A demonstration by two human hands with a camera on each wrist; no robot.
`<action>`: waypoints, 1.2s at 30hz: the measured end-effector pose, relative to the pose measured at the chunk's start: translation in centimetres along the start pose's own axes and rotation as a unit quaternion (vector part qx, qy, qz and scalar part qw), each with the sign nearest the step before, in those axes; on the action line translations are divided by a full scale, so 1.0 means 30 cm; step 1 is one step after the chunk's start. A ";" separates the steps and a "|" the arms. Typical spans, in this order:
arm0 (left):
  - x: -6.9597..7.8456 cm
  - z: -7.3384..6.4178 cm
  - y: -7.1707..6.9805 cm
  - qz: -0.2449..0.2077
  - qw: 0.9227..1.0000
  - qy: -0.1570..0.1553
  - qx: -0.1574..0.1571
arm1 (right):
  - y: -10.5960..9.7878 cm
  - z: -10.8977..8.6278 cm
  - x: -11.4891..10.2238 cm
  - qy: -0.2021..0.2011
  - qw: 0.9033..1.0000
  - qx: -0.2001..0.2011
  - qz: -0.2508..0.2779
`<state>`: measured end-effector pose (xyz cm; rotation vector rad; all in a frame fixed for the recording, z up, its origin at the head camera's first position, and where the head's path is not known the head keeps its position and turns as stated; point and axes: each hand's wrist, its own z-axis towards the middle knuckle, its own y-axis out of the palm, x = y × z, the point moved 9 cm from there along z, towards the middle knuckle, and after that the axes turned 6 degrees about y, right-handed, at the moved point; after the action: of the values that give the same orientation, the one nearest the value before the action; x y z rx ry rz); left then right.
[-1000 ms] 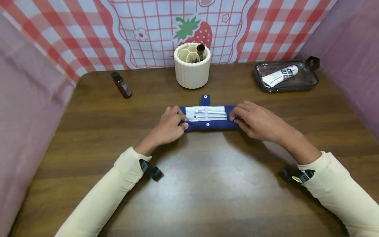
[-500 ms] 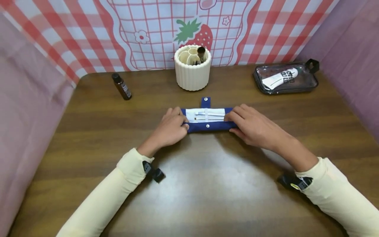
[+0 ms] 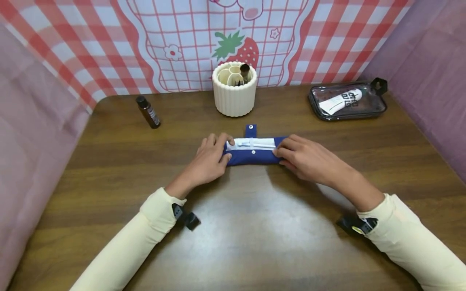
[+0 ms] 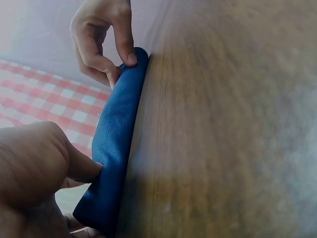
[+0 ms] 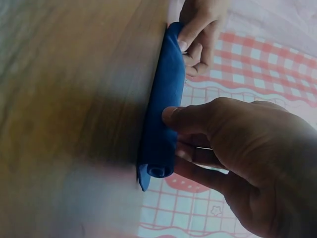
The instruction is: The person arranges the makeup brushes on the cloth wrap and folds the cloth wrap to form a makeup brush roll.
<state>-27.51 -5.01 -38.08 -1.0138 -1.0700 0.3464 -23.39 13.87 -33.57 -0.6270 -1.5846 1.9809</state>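
A blue fabric brush roll [image 3: 251, 157] lies in the middle of the table, its near side rolled up into a tube. Its pale lining still shows as a strip, with slim white-handled brushes [image 3: 263, 144] under a band. At its far edge a snap tab [image 3: 251, 130] sticks out flat. My left hand [image 3: 211, 157] grips the left end, thumb in front and index finger over the lining. The right end is pinched by my right hand [image 3: 307, 157], thumb in front. In the right wrist view the tube's coiled end [image 5: 159, 170] is visible.
Behind the roll stands a cream ribbed holder [image 3: 234, 97] with a dark brush in it. A small dark bottle [image 3: 148, 113] lies at the back left. The back right has a clear black-edged pouch [image 3: 347, 101] containing a white tube. A checked cloth [image 3: 327, 44] hangs behind the table.
The rolled part has turned away from me, covering more of the lining and brushes. My right fingers have shifted inward along the roll, and my left index finger has lifted onto the lining.
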 end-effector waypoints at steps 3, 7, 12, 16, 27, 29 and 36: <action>0.004 -0.001 -0.008 0.001 1.000 0.008 0.008 | 0.001 0.009 0.008 0.009 1.000 0.000 0.008; 0.014 -0.001 -0.023 0.016 0.999 0.028 0.016 | 0.003 0.026 0.021 0.031 0.999 -0.005 0.019; 0.028 -0.011 -0.033 0.039 0.998 0.043 0.010 | 0.016 0.032 0.029 0.041 0.999 -0.012 0.032; 0.039 -0.019 -0.024 0.079 0.996 0.047 -0.003 | 0.025 0.032 0.037 0.043 0.998 -0.009 0.048; 0.062 -0.013 -0.009 0.128 0.990 0.064 -0.009 | 0.032 0.042 0.053 0.024 0.999 -0.016 0.041; 0.061 -0.011 -0.004 0.127 0.990 0.061 -0.013 | 0.034 0.041 0.056 0.028 0.999 -0.022 0.038; 0.063 -0.002 -0.001 0.122 0.990 0.065 -0.004 | 0.042 0.048 0.080 0.071 0.995 -0.054 0.054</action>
<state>-26.56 -3.80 -37.01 -1.1612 -0.8321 0.4681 -26.28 14.15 -34.58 -0.8930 -1.6096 1.8886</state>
